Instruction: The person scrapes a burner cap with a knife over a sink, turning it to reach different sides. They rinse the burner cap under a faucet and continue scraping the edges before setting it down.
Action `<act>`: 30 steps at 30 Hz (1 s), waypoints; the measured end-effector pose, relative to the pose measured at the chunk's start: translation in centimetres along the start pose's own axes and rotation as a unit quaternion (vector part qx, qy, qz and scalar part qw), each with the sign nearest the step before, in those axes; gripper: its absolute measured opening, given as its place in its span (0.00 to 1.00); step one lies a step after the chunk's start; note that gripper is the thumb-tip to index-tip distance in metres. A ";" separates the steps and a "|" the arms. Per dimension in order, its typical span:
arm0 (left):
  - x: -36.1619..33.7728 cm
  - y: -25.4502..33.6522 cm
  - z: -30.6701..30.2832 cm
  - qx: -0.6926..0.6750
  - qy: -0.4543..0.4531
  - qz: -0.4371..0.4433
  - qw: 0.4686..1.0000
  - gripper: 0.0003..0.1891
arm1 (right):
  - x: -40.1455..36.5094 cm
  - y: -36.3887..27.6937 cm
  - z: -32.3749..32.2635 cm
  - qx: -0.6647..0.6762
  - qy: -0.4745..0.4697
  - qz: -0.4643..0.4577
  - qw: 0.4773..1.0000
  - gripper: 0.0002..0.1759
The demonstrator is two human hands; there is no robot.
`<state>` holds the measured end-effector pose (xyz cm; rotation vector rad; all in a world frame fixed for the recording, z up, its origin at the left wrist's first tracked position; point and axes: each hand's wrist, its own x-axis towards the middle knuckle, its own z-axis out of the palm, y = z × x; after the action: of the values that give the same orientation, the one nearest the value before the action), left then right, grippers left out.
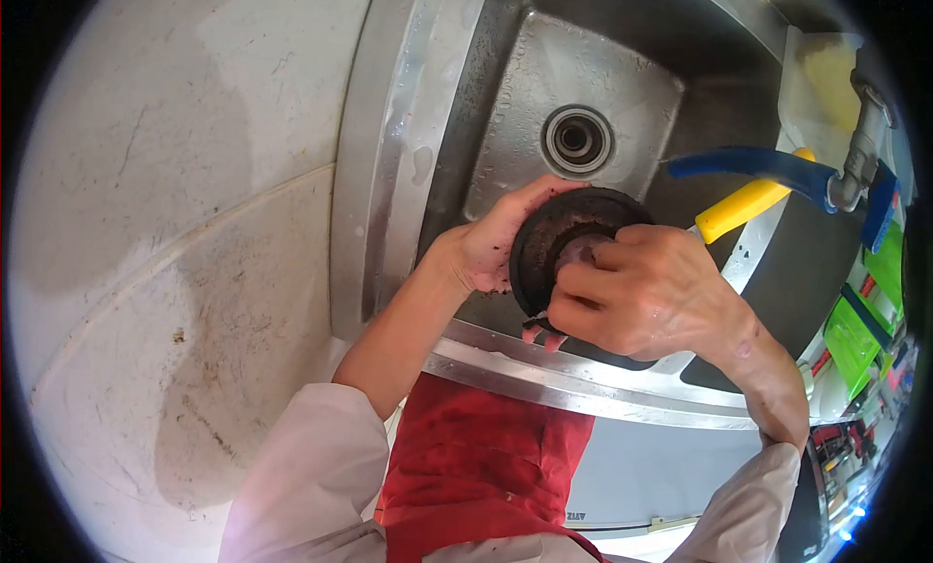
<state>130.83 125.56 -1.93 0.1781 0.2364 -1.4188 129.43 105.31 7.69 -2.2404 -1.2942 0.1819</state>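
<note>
My left hand grips a black round dish-shaped piece from its left side and underneath. The piece is tilted towards me, and brown grime coats its inside. Dark specks stick to my left fingers and palm. Over the right part of the piece, my right hand has its fingers curled into the hollow. Something pale shows at those fingertips, but its kind is hidden. Both hands are above the front edge of a steel sink basin, whose round drain lies just beyond them.
A yellow-handled tool lies across the divider between two basins. Above it reaches a blue hose on a metal tap. A stained white wall stands at left. Green items are at far right.
</note>
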 end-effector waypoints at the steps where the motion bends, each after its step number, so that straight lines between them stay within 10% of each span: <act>1: 0.1 0.3 0.6 0.043 0.031 0.002 0.999 0.34 | 0.0 0.1 -0.1 -0.007 0.024 -0.003 1.000 0.11; 8: -1.9 -0.9 1.8 -0.201 0.014 0.255 0.946 0.39 | -1.3 -3.2 0.5 -0.004 0.142 0.276 0.951 0.10; 12: -1.8 -1.1 4.4 -0.093 0.026 0.352 0.931 0.49 | -0.6 -3.7 3.6 0.074 0.295 0.442 0.844 0.09; 18: -1.3 -0.8 8.3 -0.044 0.225 0.403 0.886 0.50 | 1.6 -1.2 5.4 0.099 0.378 0.422 0.818 0.06; 30: -1.7 -0.8 7.1 -0.082 0.094 0.422 0.898 0.48 | 1.4 -3.2 5.3 0.072 0.322 0.403 0.854 0.08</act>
<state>130.21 125.25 5.40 0.2405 0.3798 -0.5094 125.79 109.73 5.07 -2.2722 0.0413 -0.1674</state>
